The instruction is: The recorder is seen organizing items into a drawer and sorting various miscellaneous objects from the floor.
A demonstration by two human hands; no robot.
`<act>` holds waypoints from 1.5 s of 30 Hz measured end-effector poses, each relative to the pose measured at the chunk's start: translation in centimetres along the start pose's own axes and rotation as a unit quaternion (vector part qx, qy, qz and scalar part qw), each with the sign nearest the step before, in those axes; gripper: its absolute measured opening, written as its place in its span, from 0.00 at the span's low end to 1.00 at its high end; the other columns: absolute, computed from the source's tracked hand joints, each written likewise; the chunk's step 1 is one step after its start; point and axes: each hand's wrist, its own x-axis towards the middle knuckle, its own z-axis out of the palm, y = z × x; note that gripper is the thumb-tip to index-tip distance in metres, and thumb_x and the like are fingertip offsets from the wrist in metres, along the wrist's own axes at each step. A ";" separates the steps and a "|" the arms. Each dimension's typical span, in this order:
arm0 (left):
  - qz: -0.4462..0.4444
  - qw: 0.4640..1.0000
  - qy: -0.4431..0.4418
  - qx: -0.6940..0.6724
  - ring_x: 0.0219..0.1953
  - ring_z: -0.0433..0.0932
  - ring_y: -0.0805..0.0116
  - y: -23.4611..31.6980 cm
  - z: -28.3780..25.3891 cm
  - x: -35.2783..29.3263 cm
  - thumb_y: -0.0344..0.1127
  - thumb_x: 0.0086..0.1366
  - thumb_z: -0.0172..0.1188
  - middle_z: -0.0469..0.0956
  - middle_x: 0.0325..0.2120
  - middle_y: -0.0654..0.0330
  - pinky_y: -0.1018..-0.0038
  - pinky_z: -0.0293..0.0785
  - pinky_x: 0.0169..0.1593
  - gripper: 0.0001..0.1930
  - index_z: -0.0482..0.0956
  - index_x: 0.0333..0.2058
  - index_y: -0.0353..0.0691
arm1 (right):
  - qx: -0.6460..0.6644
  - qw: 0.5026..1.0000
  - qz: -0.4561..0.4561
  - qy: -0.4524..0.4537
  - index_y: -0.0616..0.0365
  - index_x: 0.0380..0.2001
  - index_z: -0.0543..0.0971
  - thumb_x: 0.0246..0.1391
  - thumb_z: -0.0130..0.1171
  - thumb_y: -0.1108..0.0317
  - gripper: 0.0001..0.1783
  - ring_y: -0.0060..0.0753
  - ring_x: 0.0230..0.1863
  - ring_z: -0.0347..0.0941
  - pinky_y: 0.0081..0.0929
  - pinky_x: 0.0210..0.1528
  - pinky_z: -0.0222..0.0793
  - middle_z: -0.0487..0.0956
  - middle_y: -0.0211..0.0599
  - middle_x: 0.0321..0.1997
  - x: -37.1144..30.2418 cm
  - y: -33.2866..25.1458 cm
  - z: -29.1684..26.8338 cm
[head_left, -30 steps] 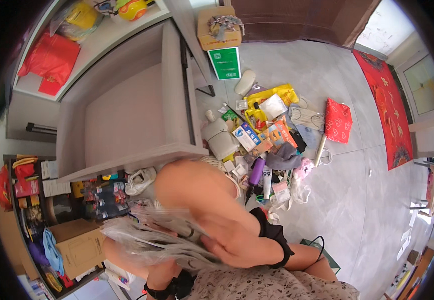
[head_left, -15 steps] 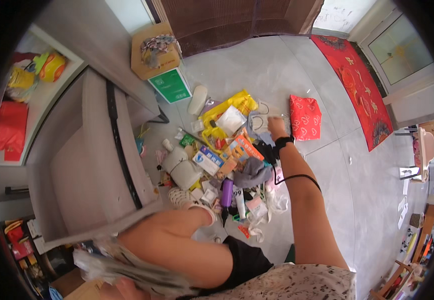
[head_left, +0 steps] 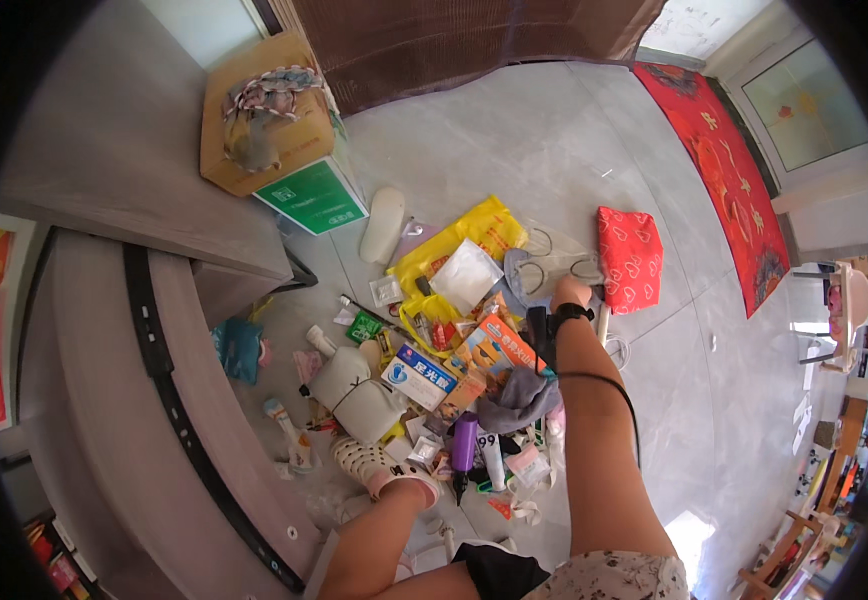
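Note:
My right hand (head_left: 572, 292), with a black band at the wrist and a dark cord along the forearm, reaches to the right side of a pile on the floor. Its fingers are curled, and whatever they grip is hidden. Beside it lie a clear plastic bag (head_left: 561, 257) with round dark handles and a red heart-patterned pouch (head_left: 631, 262). Left of the hand are an orange box (head_left: 496, 345), a grey cloth (head_left: 514, 402) and a yellow plastic bag (head_left: 479, 228) under a white packet (head_left: 467, 275). My left hand is out of view.
A blue-and-white box (head_left: 418, 377), a purple bottle (head_left: 464, 442) and a white pouch (head_left: 356, 395) lie nearer. My foot in a cream clog (head_left: 374, 462) is at the pile's edge. Grey furniture with a black rail (head_left: 184, 415) stands left; a cardboard box (head_left: 294, 130) is beyond.
My right hand has come slightly nearer, beside the red pouch. My left hand and the clear plastic by it have left the view. The view has shifted, showing more floor beside the furniture.

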 end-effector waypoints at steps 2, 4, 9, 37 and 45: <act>-0.002 1.000 -0.016 0.005 0.50 0.71 0.64 -0.1 0.3 1.7 0.49 0.64 0.60 0.71 0.50 0.53 0.66 0.69 0.52 0.31 0.65 0.55 0.30 | 0.121 0.971 -0.060 0.198 0.61 0.38 0.77 0.54 0.54 0.66 0.11 0.56 0.50 0.72 0.45 0.48 0.70 0.75 0.49 0.49 0.8 -0.5 -0.6; -0.016 1.000 -0.003 0.004 0.50 0.71 0.64 -0.9 -0.6 2.2 0.49 0.64 0.60 0.72 0.49 0.53 0.66 0.69 0.52 0.31 0.65 0.55 0.30 | -0.069 0.925 -0.278 0.248 0.61 0.34 0.76 0.52 0.52 0.69 0.08 0.53 0.48 0.71 0.46 0.44 0.71 0.74 0.47 0.45 -0.7 -4.2 -2.5; -0.027 1.000 -0.010 -0.003 0.50 0.71 0.64 -2.1 -0.1 2.6 0.49 0.64 0.61 0.72 0.49 0.54 0.66 0.69 0.53 0.31 0.65 0.55 0.30 | -0.326 0.878 -0.351 -0.014 0.62 0.38 0.78 0.49 0.56 0.69 0.12 0.51 0.59 0.66 0.46 0.55 0.72 0.70 0.48 0.54 6.0 -5.2 -5.0; -0.025 0.995 0.038 -0.085 0.51 0.72 0.66 -1.9 -1.0 -0.6 0.46 0.63 0.63 0.73 0.48 0.56 0.69 0.69 0.53 0.29 0.66 0.55 0.32 | -0.371 0.886 -0.268 0.070 0.47 0.51 0.73 0.44 0.68 0.59 0.29 0.44 0.62 0.62 0.47 0.56 0.61 0.74 0.37 0.53 0.5 -4.4 -2.1; 0.006 0.979 0.103 -0.175 0.51 0.72 0.67 -1.0 -3.7 -11.3 0.45 0.62 0.63 0.74 0.47 0.57 0.69 0.69 0.54 0.29 0.66 0.55 0.32 | 0.073 0.928 -0.357 0.082 0.63 0.43 0.69 0.53 0.61 0.60 0.21 0.60 0.41 0.76 0.47 0.44 0.71 0.78 0.56 0.40 -7.7 1.4 -11.5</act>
